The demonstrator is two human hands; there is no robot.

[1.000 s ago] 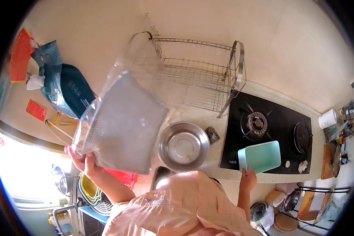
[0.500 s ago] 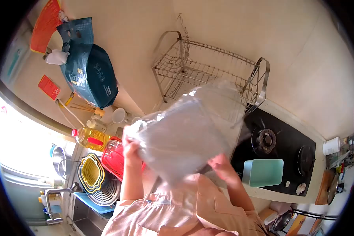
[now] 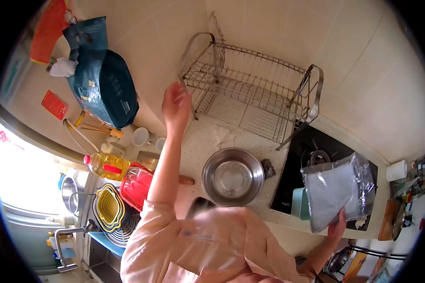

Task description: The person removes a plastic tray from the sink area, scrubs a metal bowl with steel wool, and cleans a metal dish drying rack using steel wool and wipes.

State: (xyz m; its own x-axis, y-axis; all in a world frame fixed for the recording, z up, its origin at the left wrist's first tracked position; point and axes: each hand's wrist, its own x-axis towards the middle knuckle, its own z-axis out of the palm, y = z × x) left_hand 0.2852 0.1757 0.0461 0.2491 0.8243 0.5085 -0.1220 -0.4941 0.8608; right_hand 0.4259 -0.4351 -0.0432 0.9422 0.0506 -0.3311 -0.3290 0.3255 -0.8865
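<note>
My right hand [image 3: 335,227] grips the lower edge of a clear plastic bag [image 3: 333,191] with a flat, pale grey sheet-like thing inside. The bag is held over the stove, hiding part of a mint-green rectangular container [image 3: 299,203]. My left hand [image 3: 176,101] is raised by the left end of the metal dish rack [image 3: 250,85]. Its fingers are slightly blurred and loosely bent, and nothing shows in them. Below and between the hands, a stainless steel bowl [image 3: 233,177] stands on the counter.
A black gas stove [image 3: 288,181] lies at the right. To the left are a red basket [image 3: 134,188], an oil bottle [image 3: 109,166] and yellow colanders [image 3: 109,207] near the sink [image 3: 104,266]. A dark teal bag [image 3: 101,87] hangs on the wall. A dark scrubber [image 3: 267,168] touches the bowl.
The plastic bag has moved from in front of me to the right, over the stove, in my right hand. My left hand has let go and risen towards the rack. The bowl now shows.
</note>
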